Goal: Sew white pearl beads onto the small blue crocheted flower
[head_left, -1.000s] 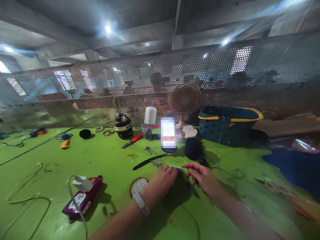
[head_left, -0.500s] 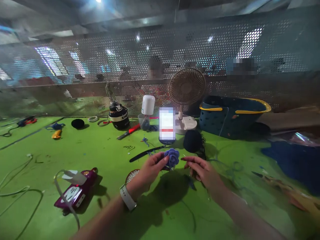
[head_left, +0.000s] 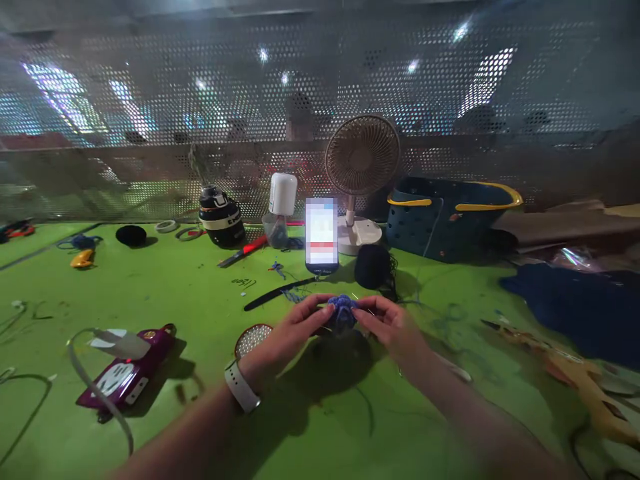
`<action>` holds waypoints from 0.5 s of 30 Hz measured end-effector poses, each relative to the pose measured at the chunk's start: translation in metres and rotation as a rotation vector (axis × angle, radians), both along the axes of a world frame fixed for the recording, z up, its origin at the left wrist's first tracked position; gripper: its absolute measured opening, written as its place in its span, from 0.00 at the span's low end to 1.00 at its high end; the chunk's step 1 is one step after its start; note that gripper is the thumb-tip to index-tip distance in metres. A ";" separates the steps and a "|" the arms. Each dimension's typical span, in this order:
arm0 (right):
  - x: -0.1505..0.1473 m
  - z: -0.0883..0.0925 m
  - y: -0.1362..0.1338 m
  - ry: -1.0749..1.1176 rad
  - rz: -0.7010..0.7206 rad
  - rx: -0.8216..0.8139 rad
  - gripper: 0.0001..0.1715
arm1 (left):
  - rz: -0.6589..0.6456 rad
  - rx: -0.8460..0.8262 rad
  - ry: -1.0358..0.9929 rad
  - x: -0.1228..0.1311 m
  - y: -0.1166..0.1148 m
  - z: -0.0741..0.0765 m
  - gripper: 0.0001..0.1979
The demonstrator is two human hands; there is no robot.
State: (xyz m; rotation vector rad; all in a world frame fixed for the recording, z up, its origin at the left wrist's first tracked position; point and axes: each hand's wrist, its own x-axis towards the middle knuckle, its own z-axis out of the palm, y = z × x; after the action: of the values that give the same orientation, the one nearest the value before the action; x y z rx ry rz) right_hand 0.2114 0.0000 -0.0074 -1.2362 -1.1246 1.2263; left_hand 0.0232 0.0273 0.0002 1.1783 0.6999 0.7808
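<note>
A small blue crocheted flower (head_left: 343, 310) is held up over the green table between both hands. My left hand (head_left: 303, 325) pinches its left edge between thumb and fingers; a pale watch band circles that wrist. On the other side, my right hand (head_left: 391, 325) grips the flower's right edge with thumb and forefinger. A thin, shiny needle-like tool (head_left: 367, 307) shows by the right fingers, its full length partly hidden. Below the left forearm's edge, a round dish of white beads (head_left: 253, 340) is partly covered.
A lit phone (head_left: 321, 233) stands before a fan (head_left: 363, 157). Dark yarn (head_left: 374, 267) lies close behind my right hand. A blue basket (head_left: 450, 227) is at back right, a lidded bottle (head_left: 221, 217) at back left, a purple power strip (head_left: 127, 373) at front left.
My right hand has moved left onto the flower and now grips it; before, it was apart, to the right. The flower has tipped. The whole view has shifted slightly.
</note>
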 end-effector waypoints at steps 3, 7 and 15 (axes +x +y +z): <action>0.000 0.012 -0.004 -0.020 -0.014 0.001 0.19 | -0.028 0.069 0.026 -0.003 -0.003 0.004 0.17; 0.005 0.025 -0.006 -0.055 -0.012 0.064 0.17 | 0.114 0.224 0.009 -0.011 0.002 0.008 0.17; 0.003 0.010 -0.002 -0.211 0.028 0.072 0.14 | 0.421 0.194 -0.334 -0.023 0.021 0.028 0.10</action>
State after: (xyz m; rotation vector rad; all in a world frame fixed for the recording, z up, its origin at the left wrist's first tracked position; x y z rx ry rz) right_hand 0.2145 -0.0022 0.0023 -1.3211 -1.3317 1.0839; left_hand -0.0002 0.0482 0.0278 1.0476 0.6069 1.3903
